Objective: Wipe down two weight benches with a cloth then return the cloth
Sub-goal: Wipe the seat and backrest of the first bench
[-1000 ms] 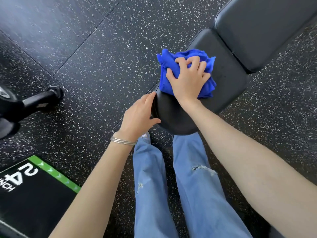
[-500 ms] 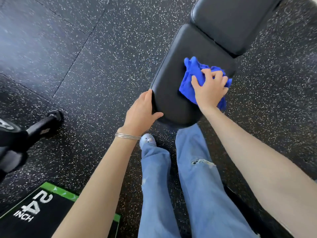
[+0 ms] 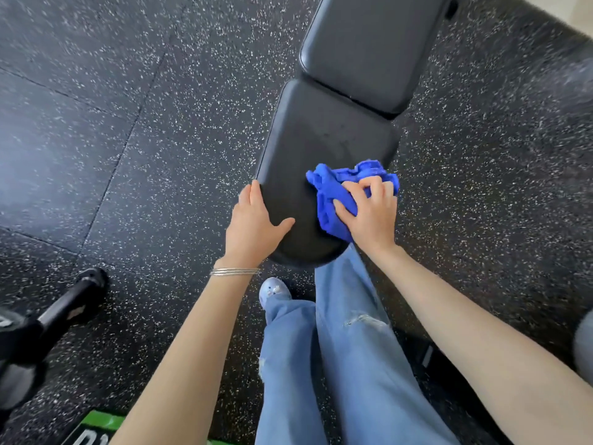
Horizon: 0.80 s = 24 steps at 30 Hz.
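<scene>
The right hand clenches a bunched, fluffy blue cloth, fingers curled into its folds, at the near right edge of the bench's smooth, rounded black seat pad. The left hand rests relaxed against that pad's near left edge, fingers straight, thumb spread over the top.

You are getting bright, even light; sheen is showing on the black padded vinyl bench. The speckled black rubber floor is blurring toward the edges.
</scene>
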Motion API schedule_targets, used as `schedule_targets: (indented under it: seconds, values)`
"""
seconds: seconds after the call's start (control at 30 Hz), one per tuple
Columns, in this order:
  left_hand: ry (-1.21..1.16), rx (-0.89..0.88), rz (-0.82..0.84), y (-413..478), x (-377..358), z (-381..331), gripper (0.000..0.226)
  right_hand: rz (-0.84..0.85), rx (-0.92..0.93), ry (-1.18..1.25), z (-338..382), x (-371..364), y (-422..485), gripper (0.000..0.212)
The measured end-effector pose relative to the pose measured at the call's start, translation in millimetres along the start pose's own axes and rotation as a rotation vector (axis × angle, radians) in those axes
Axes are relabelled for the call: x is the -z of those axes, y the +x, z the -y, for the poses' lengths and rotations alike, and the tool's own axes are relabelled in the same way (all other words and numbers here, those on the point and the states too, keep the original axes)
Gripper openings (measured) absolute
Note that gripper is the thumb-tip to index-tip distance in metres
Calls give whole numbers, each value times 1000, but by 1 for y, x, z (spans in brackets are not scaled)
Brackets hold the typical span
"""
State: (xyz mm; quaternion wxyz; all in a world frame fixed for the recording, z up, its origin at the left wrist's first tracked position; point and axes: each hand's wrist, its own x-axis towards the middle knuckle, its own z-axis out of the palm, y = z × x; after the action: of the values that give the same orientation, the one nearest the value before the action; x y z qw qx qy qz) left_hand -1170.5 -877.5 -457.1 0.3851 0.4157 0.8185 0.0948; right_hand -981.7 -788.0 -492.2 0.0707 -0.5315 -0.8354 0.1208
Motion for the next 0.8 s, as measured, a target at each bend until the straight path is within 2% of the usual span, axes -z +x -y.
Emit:
schedule_targets:
  seconds: [0.1,0.2,0.27,0.33,0.5,0.67,0.73,0.8]
  values:
    - [32,-2,29,7,3,-4,94,66,-204,-65,-26,0,60,31]
    - [34,8,47,15,4,-6,95,91,-475,-20,-38,-5,114,35]
    - [31,18,40,20,4,-5,95,92,-521,-23,-32,-11,119,38]
    - [24,39,45,21,4,-7,95,67,-427,-73,-25,-10,97,41]
    - [-21,155,16,30,1,-17,101,123,-6,-96,4,-9,63,45]
    - [-78,230,13,39,-2,-27,103,217,300,-85,41,-25,128,48]
    - [-81,246,18,44,-2,-29,103,236,360,-112,46,-34,164,46]
    - [-77,262,15,49,-1,-30,103,239,335,-146,48,-45,199,42]
